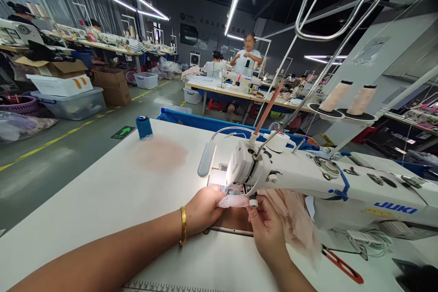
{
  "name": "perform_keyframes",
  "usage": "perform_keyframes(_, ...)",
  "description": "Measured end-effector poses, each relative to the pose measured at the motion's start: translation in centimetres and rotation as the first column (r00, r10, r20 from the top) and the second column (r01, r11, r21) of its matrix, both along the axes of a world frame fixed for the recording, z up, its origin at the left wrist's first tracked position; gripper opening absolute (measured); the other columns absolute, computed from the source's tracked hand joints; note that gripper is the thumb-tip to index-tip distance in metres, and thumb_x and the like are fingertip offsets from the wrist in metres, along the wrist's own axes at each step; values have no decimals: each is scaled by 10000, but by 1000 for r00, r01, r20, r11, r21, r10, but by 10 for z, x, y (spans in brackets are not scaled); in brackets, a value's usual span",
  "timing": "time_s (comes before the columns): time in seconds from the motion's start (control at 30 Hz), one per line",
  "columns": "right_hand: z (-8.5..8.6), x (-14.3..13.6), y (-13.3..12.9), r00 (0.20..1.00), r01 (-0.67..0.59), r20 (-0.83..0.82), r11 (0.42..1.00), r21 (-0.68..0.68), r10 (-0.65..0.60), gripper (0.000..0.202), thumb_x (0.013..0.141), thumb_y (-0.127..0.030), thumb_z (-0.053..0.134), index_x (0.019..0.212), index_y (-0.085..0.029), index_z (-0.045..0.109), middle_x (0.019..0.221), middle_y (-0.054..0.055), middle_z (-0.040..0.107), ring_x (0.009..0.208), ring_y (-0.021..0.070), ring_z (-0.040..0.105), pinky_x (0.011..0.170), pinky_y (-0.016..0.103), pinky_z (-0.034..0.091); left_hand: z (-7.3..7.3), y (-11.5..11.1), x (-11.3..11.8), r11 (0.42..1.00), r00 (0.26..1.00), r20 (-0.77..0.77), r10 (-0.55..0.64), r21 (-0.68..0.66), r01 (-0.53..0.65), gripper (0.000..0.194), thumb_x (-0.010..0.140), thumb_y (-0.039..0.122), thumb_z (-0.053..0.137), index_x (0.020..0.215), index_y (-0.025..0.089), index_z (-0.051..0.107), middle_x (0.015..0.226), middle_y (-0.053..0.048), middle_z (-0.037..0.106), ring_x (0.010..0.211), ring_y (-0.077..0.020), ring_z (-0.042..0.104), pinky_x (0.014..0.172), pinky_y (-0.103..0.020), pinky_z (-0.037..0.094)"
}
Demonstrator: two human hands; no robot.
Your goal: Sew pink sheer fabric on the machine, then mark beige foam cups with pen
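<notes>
A white sewing machine (294, 171) stands on the white table. Just in front of its needle area, a strip of sheer pale fabric (234, 201) is stretched between both hands. My left hand (205, 207), below a gold bracelet, pinches the strip's left end with closed fingers. At the other end my right hand (267, 223) grips it between thumb and fingers, close beside the presser foot. More pale pink fabric (290, 214) lies bunched under the machine arm, right of my right hand. The needle tip itself is hidden.
A blue thread cone (144, 127) stands at the table's far left corner. Red-handled snips (342, 263) lie at the lower right. A ruler (164, 287) runs along the front edge. Thread cones (362, 100) sit on the stand above. A person (248, 54) stands behind another machine table.
</notes>
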State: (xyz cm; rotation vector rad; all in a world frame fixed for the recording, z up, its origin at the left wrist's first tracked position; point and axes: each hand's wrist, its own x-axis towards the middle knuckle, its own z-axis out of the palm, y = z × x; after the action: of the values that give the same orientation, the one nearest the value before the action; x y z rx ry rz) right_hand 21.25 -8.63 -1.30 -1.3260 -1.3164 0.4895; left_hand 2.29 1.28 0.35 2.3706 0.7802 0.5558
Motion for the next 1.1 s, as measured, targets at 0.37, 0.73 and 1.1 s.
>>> perform_keyframes(0.37,-2,0,0,999,-18,-29,1000,-10,18,312,1028,-510,605,933,-217,653,734,-3,634,637,167,577,584,251,473,8,-5,-3,1000,1000,0,-20,-7,20,76,811,155,676,748,195,660,794,9,616,761,-162,614,658,-243,424)
perform_keyframes(0.73,28,7,-18,621,-404,670,899,-171,407,69,1027,-243,548,1076,-244,596,983,49,712,877,249,655,777,360,513,-16,-34,-20,904,991,109,-77,427,24,163,800,88,692,683,193,648,815,-3,646,758,-164,513,661,-315,325)
perform_keyframes(1.1,27,11,-18,545,-359,770,922,-142,331,239,915,-145,599,1130,-247,576,975,56,705,870,261,668,743,359,511,-16,-37,-21,863,978,147,-150,502,57,221,926,60,609,749,192,626,804,32,709,734,-144,547,768,-353,369)
